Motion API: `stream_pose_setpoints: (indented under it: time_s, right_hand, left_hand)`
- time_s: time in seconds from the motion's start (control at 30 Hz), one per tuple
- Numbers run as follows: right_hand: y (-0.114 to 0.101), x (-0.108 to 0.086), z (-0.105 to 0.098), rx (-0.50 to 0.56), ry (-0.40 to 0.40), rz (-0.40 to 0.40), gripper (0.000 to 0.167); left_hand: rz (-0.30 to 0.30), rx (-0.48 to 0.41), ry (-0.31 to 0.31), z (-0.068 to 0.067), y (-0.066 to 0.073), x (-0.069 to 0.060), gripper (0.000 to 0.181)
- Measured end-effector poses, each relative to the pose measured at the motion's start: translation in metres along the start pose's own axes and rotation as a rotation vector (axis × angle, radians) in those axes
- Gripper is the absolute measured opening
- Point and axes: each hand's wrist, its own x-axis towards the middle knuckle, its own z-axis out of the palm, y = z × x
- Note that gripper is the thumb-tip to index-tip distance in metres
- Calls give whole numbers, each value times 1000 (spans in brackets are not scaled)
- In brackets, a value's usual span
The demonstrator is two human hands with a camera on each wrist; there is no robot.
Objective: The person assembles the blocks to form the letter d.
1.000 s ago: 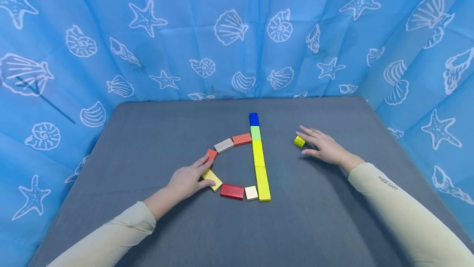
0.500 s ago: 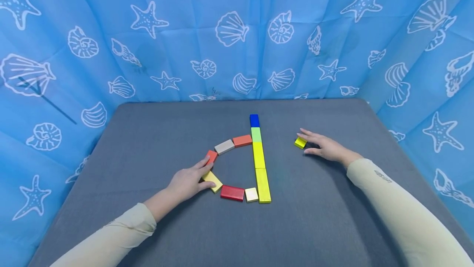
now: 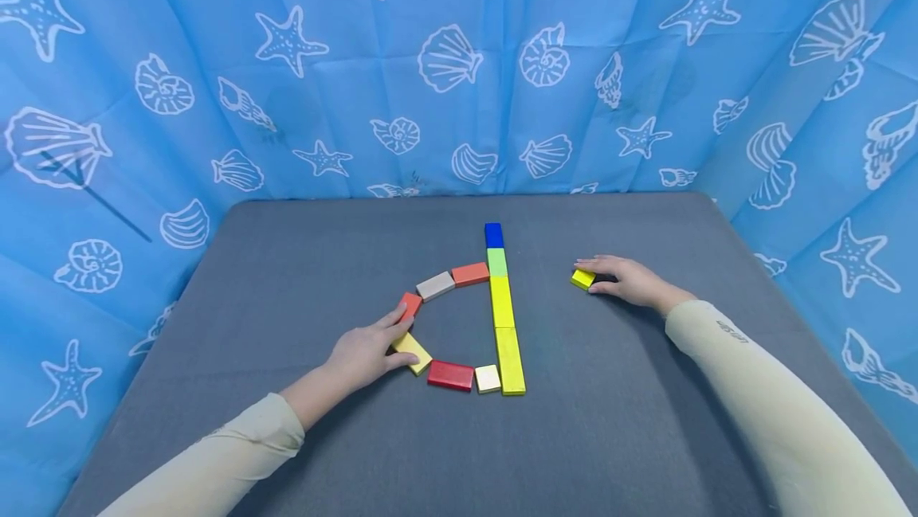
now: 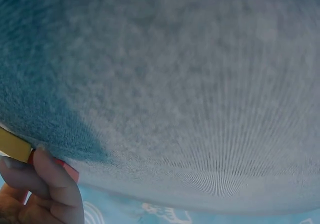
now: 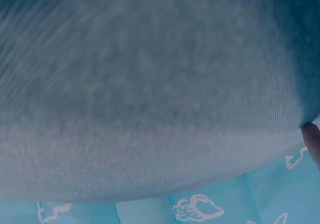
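My left hand (image 3: 364, 351) rests at the left bend of a row of blocks. Its fingers touch an orange block (image 3: 411, 304), and its thumb lies on a pale yellow block (image 3: 413, 354). The left wrist view shows these fingers (image 4: 52, 176) beside a yellow block (image 4: 14, 145) and a red-looking one (image 4: 69, 171). Off to the right, my right hand (image 3: 631, 281) pinches a small bright yellow block (image 3: 583, 279) on the table between fingers and thumb. Only a fingertip (image 5: 312, 139) of that hand enters the right wrist view; its block is hidden there.
An upright line holds a blue block (image 3: 493, 235), a light green block (image 3: 496, 262) and two long yellow blocks (image 3: 510, 361). The curve includes a grey block (image 3: 435, 286), a red block (image 3: 450, 375) and a cream block (image 3: 488, 378). Blue curtain (image 3: 445, 135) surrounds the grey table (image 3: 344, 246).
The right hand's fingers have closed in on the small yellow block, from spread above it to pinching it. My left hand stays in place; the view has shifted slightly.
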Motion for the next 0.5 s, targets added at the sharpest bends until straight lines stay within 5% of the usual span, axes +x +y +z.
stream_pose_setpoints:
  time_s: [0.27,0.5]
  right_hand:
    - [-8,0,8,-33,82,-13,42]
    - [-24,-10,18,73,111,-84,36]
  left_hand:
    - [5,-17,8,1,1,-1,69]
    - [-6,-6,8,1,1,0,70]
